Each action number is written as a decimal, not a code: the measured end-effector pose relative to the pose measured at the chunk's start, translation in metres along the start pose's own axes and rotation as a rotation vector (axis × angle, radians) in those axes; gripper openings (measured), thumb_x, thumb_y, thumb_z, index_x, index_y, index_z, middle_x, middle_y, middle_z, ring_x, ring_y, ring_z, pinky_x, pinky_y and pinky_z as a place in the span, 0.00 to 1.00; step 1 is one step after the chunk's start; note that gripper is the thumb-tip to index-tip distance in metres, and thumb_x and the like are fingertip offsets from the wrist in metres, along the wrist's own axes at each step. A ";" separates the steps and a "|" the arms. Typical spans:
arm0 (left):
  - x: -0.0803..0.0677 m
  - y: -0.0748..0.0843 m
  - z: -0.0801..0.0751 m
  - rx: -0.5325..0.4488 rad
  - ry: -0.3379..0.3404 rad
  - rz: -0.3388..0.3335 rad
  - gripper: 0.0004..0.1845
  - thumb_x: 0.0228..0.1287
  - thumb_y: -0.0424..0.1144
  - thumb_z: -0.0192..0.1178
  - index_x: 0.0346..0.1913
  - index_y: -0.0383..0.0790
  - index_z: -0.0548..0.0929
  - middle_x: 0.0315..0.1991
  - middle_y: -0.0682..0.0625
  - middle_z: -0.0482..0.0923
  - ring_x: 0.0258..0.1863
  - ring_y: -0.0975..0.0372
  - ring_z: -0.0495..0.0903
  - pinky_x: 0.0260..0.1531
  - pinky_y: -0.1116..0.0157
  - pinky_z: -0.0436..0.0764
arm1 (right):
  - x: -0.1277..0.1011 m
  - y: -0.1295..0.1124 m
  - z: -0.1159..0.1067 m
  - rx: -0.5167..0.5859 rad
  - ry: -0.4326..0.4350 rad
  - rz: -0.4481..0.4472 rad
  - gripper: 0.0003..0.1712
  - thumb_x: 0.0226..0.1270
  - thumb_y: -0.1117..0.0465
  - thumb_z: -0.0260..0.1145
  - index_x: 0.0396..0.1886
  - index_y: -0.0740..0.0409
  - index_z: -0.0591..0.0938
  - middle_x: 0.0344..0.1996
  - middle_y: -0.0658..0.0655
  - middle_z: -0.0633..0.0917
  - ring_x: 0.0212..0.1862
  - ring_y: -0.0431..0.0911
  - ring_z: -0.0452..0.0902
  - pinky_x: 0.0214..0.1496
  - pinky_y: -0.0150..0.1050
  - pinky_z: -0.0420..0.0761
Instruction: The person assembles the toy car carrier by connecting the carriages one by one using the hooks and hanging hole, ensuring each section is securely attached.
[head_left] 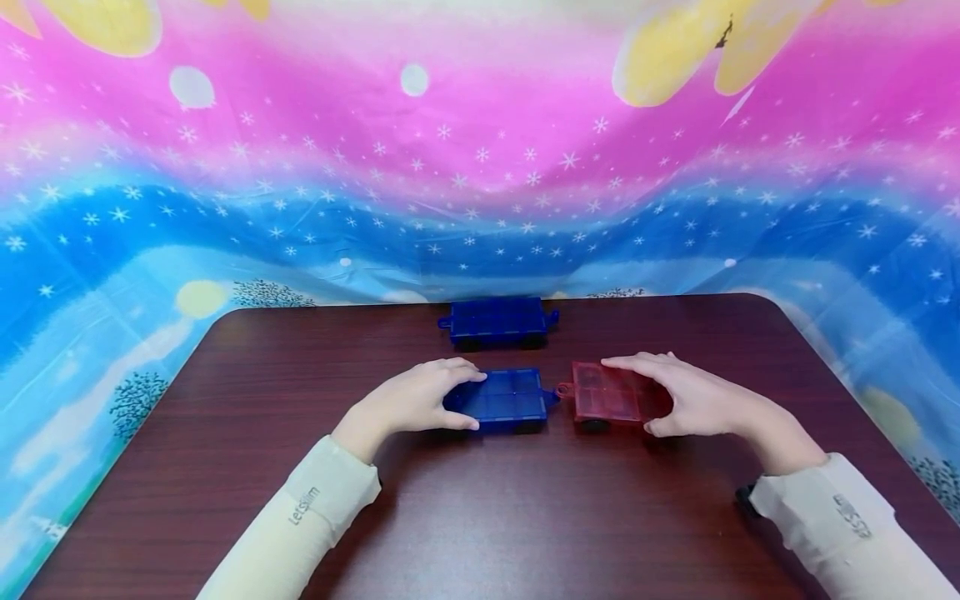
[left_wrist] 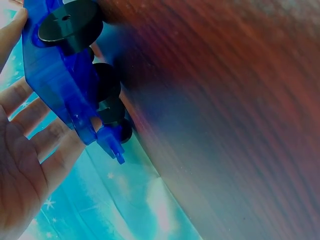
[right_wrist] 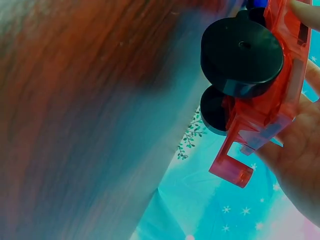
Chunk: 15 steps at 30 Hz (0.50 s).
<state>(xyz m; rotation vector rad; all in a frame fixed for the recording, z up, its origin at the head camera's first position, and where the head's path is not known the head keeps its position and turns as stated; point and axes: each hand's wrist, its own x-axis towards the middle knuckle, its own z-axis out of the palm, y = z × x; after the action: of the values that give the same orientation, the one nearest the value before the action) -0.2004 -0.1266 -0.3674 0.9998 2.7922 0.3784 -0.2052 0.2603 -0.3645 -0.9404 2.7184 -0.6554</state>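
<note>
A blue wagon (head_left: 512, 396) is gripped by the left hand (head_left: 411, 400), and a red wagon (head_left: 606, 393) by the right hand (head_left: 705, 402). Between the hands, the wagons' facing couplings (head_left: 551, 397) are seen close together, whether linked cannot be told; beyond them on the tabletop (head_left: 525, 517), a second trailer (head_left: 497, 321) in blue is placed.

we see a dark reddish-brown table (head_left: 480, 517), wood-grained and shiny, with rounded far corners. near its far edge we find a blue wheeled cart (head_left: 497, 318); closer to us stand a second blue cart (head_left: 513, 393) and, just to its right, a red cart (head_left: 606, 390).
</note>
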 end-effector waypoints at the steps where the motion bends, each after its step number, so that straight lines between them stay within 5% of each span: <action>1: 0.000 0.000 0.000 -0.002 0.000 -0.001 0.36 0.53 0.62 0.61 0.63 0.50 0.71 0.62 0.53 0.69 0.62 0.61 0.68 0.62 0.60 0.68 | 0.001 0.000 0.000 0.003 -0.002 0.001 0.54 0.41 0.63 0.75 0.69 0.34 0.60 0.62 0.47 0.69 0.61 0.51 0.62 0.63 0.70 0.48; 15: 0.001 0.005 -0.001 0.002 -0.013 -0.013 0.36 0.54 0.62 0.60 0.64 0.50 0.70 0.63 0.52 0.68 0.62 0.60 0.68 0.62 0.58 0.68 | 0.006 0.000 0.000 -0.004 -0.018 -0.011 0.54 0.40 0.65 0.74 0.69 0.38 0.61 0.61 0.48 0.69 0.59 0.50 0.64 0.62 0.70 0.49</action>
<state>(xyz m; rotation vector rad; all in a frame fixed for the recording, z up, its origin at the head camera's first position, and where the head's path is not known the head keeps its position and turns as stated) -0.1988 -0.1221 -0.3646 0.9798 2.7872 0.3666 -0.2103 0.2564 -0.3652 -0.9578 2.7023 -0.6407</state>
